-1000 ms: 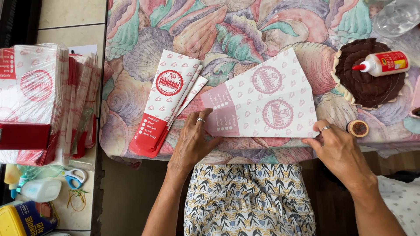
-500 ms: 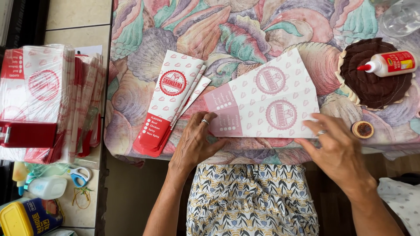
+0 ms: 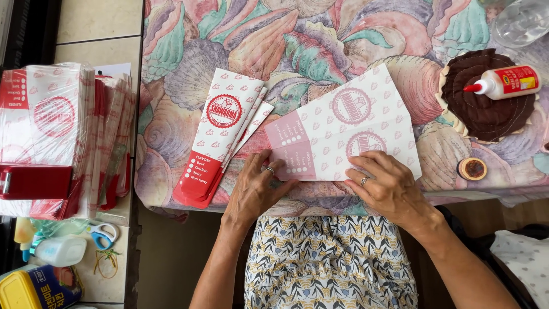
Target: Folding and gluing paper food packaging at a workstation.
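Note:
A flat, unfolded red-and-white printed paper sheet [image 3: 349, 129] lies on the floral tablecloth [image 3: 297, 40] near its front edge. My left hand [image 3: 257, 189] rests fingers-down on the sheet's lower left corner. My right hand [image 3: 386, 186] presses flat on its lower right part, fingers spread. Both hands wear a ring. To the left lies a small stack of finished narrow paper bags [image 3: 220, 134] with red bottoms, just beyond my left hand.
A white glue bottle with a red tip [image 3: 506, 83] lies on a brown round mat [image 3: 486, 94]; a small round cap [image 3: 472, 169] sits below it. A clear bottle [image 3: 523, 20] is top right. Bundled bags [image 3: 54, 140], scissors [image 3: 103, 233] and containers [image 3: 37, 286] are at left.
My right hand has moved left from the table edge up onto the sheet. My left hand has shifted slightly right, staying on the sheet's lower left corner.

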